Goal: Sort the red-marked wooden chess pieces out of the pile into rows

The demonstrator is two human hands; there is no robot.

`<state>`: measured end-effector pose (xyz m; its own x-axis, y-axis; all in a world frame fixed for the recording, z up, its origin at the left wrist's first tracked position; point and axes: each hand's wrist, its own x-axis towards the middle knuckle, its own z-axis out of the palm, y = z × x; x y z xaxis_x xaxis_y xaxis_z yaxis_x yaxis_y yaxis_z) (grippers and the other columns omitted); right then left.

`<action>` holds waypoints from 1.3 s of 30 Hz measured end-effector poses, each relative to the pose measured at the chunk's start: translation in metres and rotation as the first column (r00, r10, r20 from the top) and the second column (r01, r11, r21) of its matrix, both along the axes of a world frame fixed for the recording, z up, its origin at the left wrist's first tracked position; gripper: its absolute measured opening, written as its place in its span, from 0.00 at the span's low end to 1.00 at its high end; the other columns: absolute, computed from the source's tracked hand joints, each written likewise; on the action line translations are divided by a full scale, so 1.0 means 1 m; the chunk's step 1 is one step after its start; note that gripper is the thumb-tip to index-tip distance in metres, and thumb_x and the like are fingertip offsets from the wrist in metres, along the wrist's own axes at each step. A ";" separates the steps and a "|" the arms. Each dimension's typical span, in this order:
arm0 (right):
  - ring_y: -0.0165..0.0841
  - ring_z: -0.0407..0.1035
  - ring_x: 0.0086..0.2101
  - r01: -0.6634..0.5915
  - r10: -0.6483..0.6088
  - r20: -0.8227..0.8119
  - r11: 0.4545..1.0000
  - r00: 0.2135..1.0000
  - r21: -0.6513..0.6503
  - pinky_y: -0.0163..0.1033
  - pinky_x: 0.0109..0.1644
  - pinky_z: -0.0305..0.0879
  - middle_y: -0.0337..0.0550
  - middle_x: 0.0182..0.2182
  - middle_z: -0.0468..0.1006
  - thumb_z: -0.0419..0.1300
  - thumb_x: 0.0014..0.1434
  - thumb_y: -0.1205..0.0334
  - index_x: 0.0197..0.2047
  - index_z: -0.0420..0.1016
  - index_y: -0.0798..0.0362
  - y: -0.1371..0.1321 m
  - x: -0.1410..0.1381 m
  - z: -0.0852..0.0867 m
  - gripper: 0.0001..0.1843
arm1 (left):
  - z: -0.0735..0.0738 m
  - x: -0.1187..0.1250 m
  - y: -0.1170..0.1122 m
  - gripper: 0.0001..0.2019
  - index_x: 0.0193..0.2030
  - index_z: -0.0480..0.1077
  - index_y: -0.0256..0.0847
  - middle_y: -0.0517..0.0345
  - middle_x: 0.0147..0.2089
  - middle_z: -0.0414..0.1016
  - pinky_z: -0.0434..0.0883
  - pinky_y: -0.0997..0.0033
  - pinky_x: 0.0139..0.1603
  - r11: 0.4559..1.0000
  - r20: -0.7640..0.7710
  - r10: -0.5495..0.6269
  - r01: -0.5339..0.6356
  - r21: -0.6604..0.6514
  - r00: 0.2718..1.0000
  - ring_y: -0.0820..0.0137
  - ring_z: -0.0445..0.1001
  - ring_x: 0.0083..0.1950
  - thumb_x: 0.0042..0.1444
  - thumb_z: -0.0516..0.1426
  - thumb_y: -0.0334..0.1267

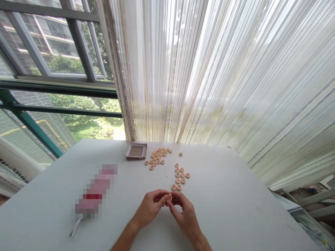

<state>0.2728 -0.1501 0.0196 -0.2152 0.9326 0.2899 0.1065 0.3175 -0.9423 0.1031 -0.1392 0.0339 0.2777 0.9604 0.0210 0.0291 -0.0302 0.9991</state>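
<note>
Near the front middle of the white table [222, 209], my left hand [150, 206] and my right hand [186, 212] meet, both closed on one xiangqi piece [170, 197]. It is a small round wooden disc with a red character facing me. Just beyond my fingers lies a group of xiangqi pieces [183, 175], face up with red or dark characters. Farther back and to the left is a cluster of more pieces [159, 154], many showing plain wood. A single piece [180, 154] lies apart at the back.
An open shallow box [136, 151] stands at the table's back edge, left of the pieces. A blurred pink object [96, 190] with a white stick lies on the left. Striped sheer curtains [209, 87] hang behind the table, beside an open window [52, 45].
</note>
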 end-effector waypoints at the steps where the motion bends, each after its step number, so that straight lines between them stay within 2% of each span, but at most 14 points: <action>1: 0.37 0.76 0.39 -0.002 0.002 -0.020 1.000 1.000 -0.028 0.42 0.46 0.75 0.46 0.41 0.78 0.60 0.62 0.61 0.51 0.71 0.50 -0.003 -0.001 -0.003 0.13 | -0.001 -0.001 -0.004 0.18 0.49 0.75 0.38 0.48 0.46 0.80 0.75 0.65 0.47 1.000 -0.009 0.002 -0.002 0.001 1.000 0.61 0.79 0.45 0.58 0.59 0.49; 5: 0.39 0.76 0.42 0.000 -0.004 -0.048 0.997 0.999 -0.076 0.43 0.48 0.75 0.48 0.42 0.79 0.61 0.62 0.59 0.50 0.72 0.50 -0.006 -0.004 -0.010 0.13 | -0.009 -0.004 -0.014 0.18 0.52 0.74 0.41 0.49 0.51 0.78 0.74 0.63 0.54 0.999 -0.019 0.036 -0.036 0.032 0.999 0.60 0.77 0.49 0.57 0.60 0.46; 14: 0.40 0.76 0.41 -0.029 0.025 -0.040 0.993 0.999 -0.112 0.43 0.47 0.75 0.49 0.43 0.79 0.60 0.62 0.55 0.49 0.74 0.50 -0.003 -0.004 -0.010 0.14 | -0.021 -0.001 -0.021 0.14 0.49 0.70 0.41 0.49 0.47 0.79 0.75 0.66 0.48 0.991 -0.037 0.112 -0.109 0.080 0.993 0.64 0.79 0.43 0.61 0.57 0.45; 19: 0.40 0.77 0.41 -0.026 0.022 -0.033 0.992 0.999 -0.124 0.43 0.48 0.74 0.47 0.42 0.80 0.60 0.62 0.55 0.49 0.74 0.49 -0.003 -0.002 -0.009 0.13 | -0.021 -0.002 -0.020 0.14 0.51 0.70 0.42 0.50 0.46 0.79 0.75 0.67 0.46 0.990 -0.070 0.107 -0.100 0.104 0.992 0.66 0.79 0.41 0.61 0.56 0.44; 27: 0.40 0.76 0.43 -0.065 0.057 -0.055 0.984 0.997 -0.167 0.44 0.50 0.73 0.47 0.43 0.80 0.60 0.62 0.54 0.48 0.75 0.49 -0.003 0.001 0.004 0.13 | -0.019 -0.003 -0.019 0.14 0.50 0.71 0.42 0.52 0.44 0.79 0.76 0.68 0.43 0.987 -0.120 0.124 -0.111 0.113 0.985 0.67 0.78 0.38 0.61 0.56 0.45; 39: 0.40 0.76 0.40 -0.032 0.023 -0.059 0.988 0.998 -0.149 0.45 0.47 0.74 0.48 0.39 0.80 0.61 0.60 0.50 0.45 0.75 0.52 -0.004 0.001 0.000 0.15 | -0.017 -0.004 -0.020 0.17 0.52 0.72 0.40 0.51 0.44 0.79 0.76 0.66 0.42 0.986 -0.119 0.125 -0.110 0.127 0.985 0.66 0.78 0.37 0.60 0.57 0.46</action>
<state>0.2733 -0.1538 0.0196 -0.2285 0.9602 0.1603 0.0448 0.1749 -0.9836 0.0994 -0.1590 0.0172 0.1709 0.9792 0.1096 0.1649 -0.1381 0.9766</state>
